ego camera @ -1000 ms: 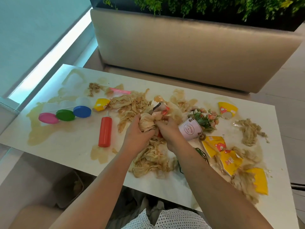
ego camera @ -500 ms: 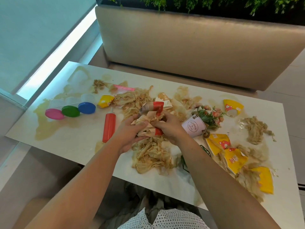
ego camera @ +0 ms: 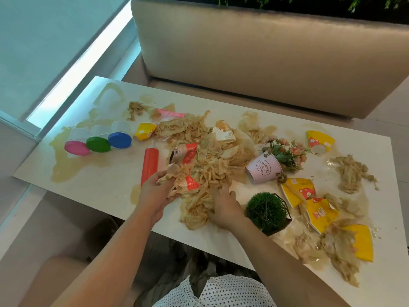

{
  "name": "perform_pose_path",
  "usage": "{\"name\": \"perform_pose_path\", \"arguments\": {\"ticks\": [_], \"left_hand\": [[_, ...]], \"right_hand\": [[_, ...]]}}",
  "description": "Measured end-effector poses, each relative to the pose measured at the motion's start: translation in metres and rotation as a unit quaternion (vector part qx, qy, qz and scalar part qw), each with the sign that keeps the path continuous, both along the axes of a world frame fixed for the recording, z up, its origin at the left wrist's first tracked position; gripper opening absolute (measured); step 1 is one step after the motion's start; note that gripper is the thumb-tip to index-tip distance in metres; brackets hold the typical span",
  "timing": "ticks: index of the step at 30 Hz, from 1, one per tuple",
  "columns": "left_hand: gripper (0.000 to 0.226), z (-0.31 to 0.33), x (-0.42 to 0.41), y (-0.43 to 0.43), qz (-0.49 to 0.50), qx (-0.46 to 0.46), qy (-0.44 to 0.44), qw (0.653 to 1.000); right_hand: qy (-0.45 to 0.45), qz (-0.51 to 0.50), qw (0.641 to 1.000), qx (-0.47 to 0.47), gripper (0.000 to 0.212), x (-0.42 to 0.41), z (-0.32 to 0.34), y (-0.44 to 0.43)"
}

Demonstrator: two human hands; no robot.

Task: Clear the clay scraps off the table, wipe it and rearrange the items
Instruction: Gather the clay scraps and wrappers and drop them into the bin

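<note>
A stained white worktop (ego camera: pixel 99 173) before a beige bench (ego camera: pixel 265 63) has clay scraps (ego camera: pixel 212 165) heaped at its middle. The left hand (ego camera: pixel 155 191) grips a wad (ego camera: pixel 177 173) of them with a red wrapper (ego camera: pixel 190 154); the right hand (ego camera: pixel 223 206) curls its fingers into the heap.

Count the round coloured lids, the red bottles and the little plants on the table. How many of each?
3 round plastic jar lids: pink, green, blue
1 red plastic squeeze bottle
2 little plants: tipped-over pink tin flower bucket, green ball-shaped plant
Total: 6
</note>
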State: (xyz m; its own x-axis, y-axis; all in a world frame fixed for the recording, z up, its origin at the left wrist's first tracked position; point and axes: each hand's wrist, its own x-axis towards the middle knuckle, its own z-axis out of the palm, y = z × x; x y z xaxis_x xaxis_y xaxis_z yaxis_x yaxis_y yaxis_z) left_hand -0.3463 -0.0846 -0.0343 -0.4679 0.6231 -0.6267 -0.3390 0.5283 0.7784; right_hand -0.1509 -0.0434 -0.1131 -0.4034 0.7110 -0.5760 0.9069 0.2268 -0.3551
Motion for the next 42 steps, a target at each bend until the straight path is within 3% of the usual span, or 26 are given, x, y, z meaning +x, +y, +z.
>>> {"name": "perform_pose_path", "arguments": {"ticks": [4, 11, 13, 17, 20, 26, 27, 31, 38, 42], "left_hand": [[0.025, -0.005, -0.004, -0.011, 0.012, -0.006, -0.011, 1.000], [0.019, 0.000, 0.000, -0.010, 0.039, 0.025, -0.029, 0.999], [0.019, 0.002, 0.002, -0.007, 0.045, 0.031, -0.032, 0.998], [0.023, 0.005, 0.006, -0.003, 0.050, 0.037, -0.029, 0.998], [0.024, 0.007, 0.008, 0.001, 0.057, 0.042, -0.026, 0.997], [0.020, 0.013, 0.003, -0.002, 0.075, 0.045, -0.031, 0.996], [0.018, 0.015, 0.001, -0.003, 0.078, 0.050, -0.034, 0.995], [0.017, 0.023, -0.007, -0.007, 0.089, 0.068, -0.043, 0.993], [0.019, 0.039, -0.032, -0.015, 0.128, 0.104, -0.056, 0.985], [0.016, 0.050, -0.055, -0.025, 0.154, 0.128, -0.052, 0.978]], "right_hand": [[0.005, 0.011, 0.999, 0.032, 0.052, -0.001, 0.000, 0.005], [0.194, -0.104, 0.967, 0.124, 0.022, 0.002, 0.063, 0.047], [0.230, -0.106, 0.958, 0.137, 0.020, 0.004, 0.078, 0.058], [0.207, -0.071, 0.970, 0.110, 0.023, 0.006, 0.082, 0.066], [0.300, -0.135, 0.931, 0.160, 0.021, 0.007, 0.094, 0.066], [0.391, -0.218, 0.867, 0.221, 0.024, -0.001, 0.106, 0.063], [0.395, -0.218, 0.866, 0.216, 0.023, -0.003, 0.105, 0.065], [0.326, -0.179, 0.918, 0.140, 0.016, -0.013, 0.095, 0.073], [0.368, -0.163, 0.902, 0.156, 0.016, -0.040, 0.118, 0.081], [0.362, -0.126, 0.914, 0.132, 0.018, -0.074, 0.139, 0.092]]}}
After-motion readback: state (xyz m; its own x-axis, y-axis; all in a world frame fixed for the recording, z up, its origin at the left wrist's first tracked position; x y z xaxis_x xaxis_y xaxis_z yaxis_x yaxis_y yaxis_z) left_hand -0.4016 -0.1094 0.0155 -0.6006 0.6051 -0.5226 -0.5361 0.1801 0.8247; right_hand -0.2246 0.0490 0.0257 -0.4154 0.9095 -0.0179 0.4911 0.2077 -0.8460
